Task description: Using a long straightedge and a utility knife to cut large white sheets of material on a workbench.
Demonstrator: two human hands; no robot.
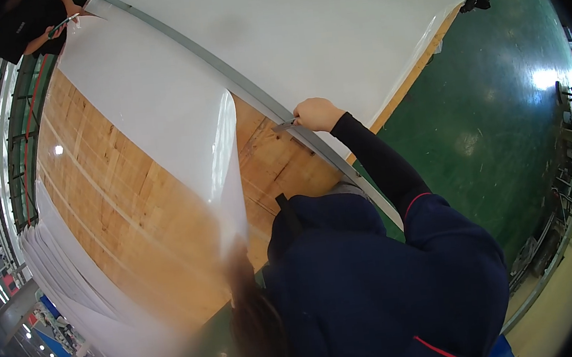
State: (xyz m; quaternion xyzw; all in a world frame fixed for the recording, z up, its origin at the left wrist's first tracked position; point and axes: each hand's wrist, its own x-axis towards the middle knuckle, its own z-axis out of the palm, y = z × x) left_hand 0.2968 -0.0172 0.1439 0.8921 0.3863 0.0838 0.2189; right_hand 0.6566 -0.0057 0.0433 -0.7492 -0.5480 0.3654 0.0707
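My right hand [319, 114] is closed around a short, flat metal blade [283, 127]; its handle is hidden in my fingers. The blade's tip reaches over a long grey metal straightedge [226, 68] that runs diagonally across the table. White glossy sheet [367, 23] lies on the far side of the straightedge. On the near side, a strip of the same sheet [151, 88] has a lifted, curling edge [225, 143], with bare wooden tabletop [280, 152] between it and the straightedge. My left hand does not show.
At the top left another person's hands [51, 36] hold a slim tool [61, 26] by the sheet's corner. Stacked white sheets [66, 278] sit at the lower left. The table's wooden edge [414, 74] borders green floor [472, 96]. Dark hair [256, 321] blurs the lower middle.
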